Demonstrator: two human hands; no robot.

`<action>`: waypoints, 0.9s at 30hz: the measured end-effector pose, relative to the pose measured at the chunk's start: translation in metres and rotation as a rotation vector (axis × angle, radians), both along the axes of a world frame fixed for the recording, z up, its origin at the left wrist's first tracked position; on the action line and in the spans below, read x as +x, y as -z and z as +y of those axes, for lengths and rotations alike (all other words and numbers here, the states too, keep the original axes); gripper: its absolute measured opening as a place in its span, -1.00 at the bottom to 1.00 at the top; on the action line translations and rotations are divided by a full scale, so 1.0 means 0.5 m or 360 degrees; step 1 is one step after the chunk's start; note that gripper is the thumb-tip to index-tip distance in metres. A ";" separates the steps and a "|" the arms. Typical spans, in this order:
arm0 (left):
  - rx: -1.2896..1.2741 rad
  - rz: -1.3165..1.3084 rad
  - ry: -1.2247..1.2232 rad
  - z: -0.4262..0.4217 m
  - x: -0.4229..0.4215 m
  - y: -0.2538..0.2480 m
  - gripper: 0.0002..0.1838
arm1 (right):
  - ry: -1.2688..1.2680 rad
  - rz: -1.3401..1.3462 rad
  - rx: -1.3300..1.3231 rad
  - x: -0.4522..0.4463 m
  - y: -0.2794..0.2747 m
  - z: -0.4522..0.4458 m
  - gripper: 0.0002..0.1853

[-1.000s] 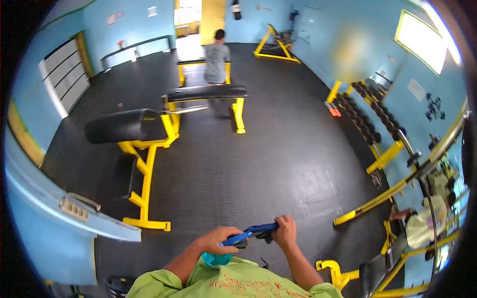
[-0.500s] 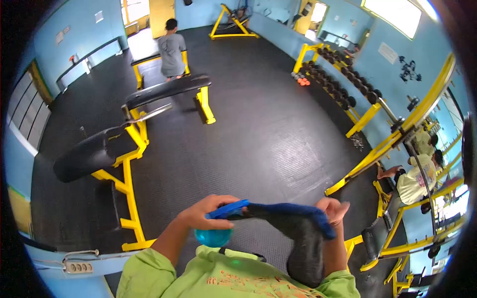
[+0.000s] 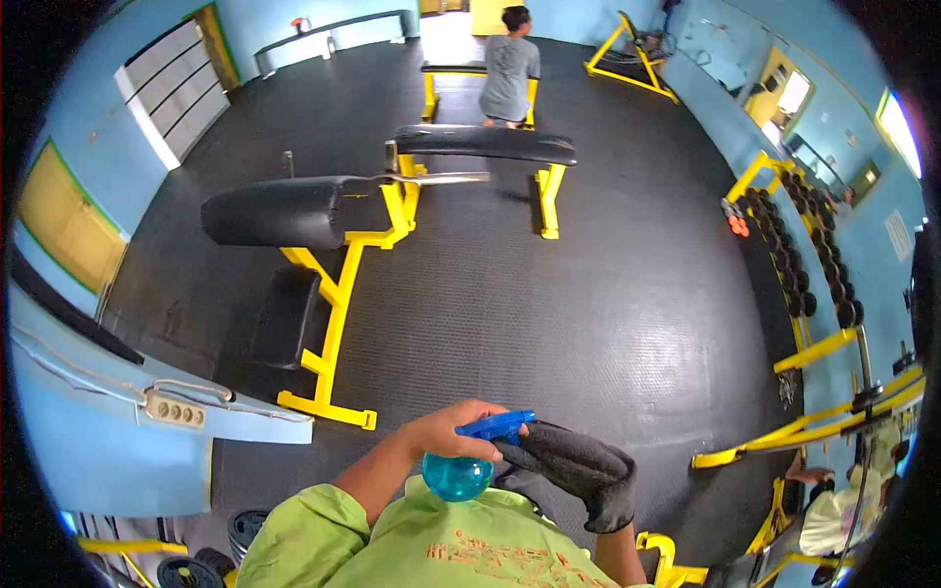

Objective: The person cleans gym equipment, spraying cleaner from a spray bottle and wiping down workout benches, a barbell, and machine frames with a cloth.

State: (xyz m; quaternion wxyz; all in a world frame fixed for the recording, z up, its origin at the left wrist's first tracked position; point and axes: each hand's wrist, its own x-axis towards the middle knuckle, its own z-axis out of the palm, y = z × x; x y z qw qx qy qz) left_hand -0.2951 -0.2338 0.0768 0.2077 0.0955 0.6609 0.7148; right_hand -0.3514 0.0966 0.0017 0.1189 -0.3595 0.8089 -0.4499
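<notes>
My left hand [image 3: 453, 431] is closed round the neck of a spray bottle [image 3: 459, 477] with a blue trigger head and a round body of clear teal liquid, held in front of my shirt. A dark grey cloth [image 3: 578, 468] covers my right hand, reaching from the trigger head down to the wrist. Of my right arm [image 3: 617, 552] only the wrist and forearm show below the cloth. The fingers under it are hidden, so their grip cannot be made out.
Ahead stand a padded yellow-framed bench [image 3: 284, 211] and a second bench [image 3: 490, 144]. A person in grey [image 3: 508, 83] sits farther back. Dumbbell racks [image 3: 784, 250] line the right wall. A power strip [image 3: 176, 409] hangs at left, above weight plates [image 3: 191, 571].
My view has swung left. The cloth, which hung between the bottle and my bare right hand, now covers that hand. My right hand has come down and nearer the bottle.
</notes>
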 end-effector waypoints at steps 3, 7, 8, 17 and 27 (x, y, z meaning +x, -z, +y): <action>0.0003 -0.0130 -0.0040 0.001 0.001 0.031 -0.38 | 0.0418 -0.1062 -0.0657 -0.013 0.050 0.012 -0.58; -0.0129 0.0089 -0.0117 0.028 -0.062 0.076 -0.32 | 0.0412 -0.2292 -0.1757 -0.072 -0.002 -0.035 -0.56; -0.0133 0.0098 -0.0100 0.036 -0.085 0.091 -0.32 | 0.0397 -0.1814 -0.1307 -0.095 0.012 -0.038 -0.61; -0.0360 0.0173 0.0155 0.151 -0.419 0.138 -0.36 | -0.0128 0.0580 -0.0435 -0.478 -0.146 0.014 -0.76; -0.0472 0.0090 -0.0339 0.233 -0.702 0.115 -0.42 | 0.0441 -0.1202 -0.0864 -0.769 0.024 0.105 -0.73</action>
